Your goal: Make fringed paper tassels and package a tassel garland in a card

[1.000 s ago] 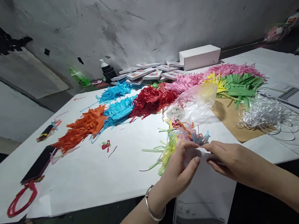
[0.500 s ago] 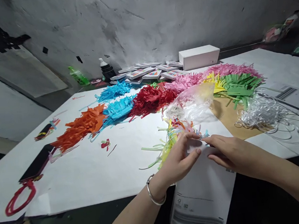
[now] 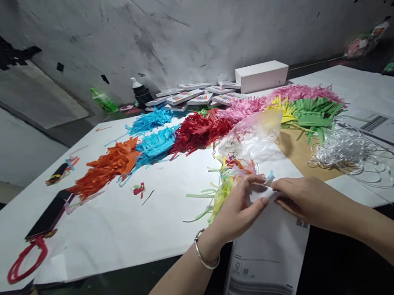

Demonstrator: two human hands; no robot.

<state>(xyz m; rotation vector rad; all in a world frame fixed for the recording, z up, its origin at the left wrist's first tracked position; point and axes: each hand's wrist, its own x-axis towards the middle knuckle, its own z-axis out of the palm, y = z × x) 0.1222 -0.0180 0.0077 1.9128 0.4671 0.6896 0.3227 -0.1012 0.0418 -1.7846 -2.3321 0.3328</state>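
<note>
My left hand [image 3: 236, 206], with a silver bangle at the wrist, rests over the upper part of a printed white paper sheet [image 3: 258, 277] that hangs past the table's front edge. Its thumb and fingers are apart, with white paper showing between them. Close beside it, my right hand [image 3: 303, 199] is closed in a pinch at the same sheet; what lies between its fingertips is hidden. A light blue paper scrap [image 3: 269, 177] sticks up just beyond the fingertips. Left of my left hand lies a bundle of yellow-green paper strips [image 3: 219, 196], with orange and red bits near its top.
Orange [image 3: 107, 166], blue [image 3: 157, 144], red [image 3: 200, 130], pink [image 3: 306, 94] and green fringed paper [image 3: 318, 113] lie across the table. A clear plastic bag [image 3: 255, 134], silvery cord [image 3: 345, 148], phone [image 3: 49, 214], flat boxes [image 3: 186, 96] and white box [image 3: 262, 76] surround them.
My left thumb has shifted slightly right, towards my right hand. My right fingertips are drawn closer together, and the paper between the hands appears slightly raised.
</note>
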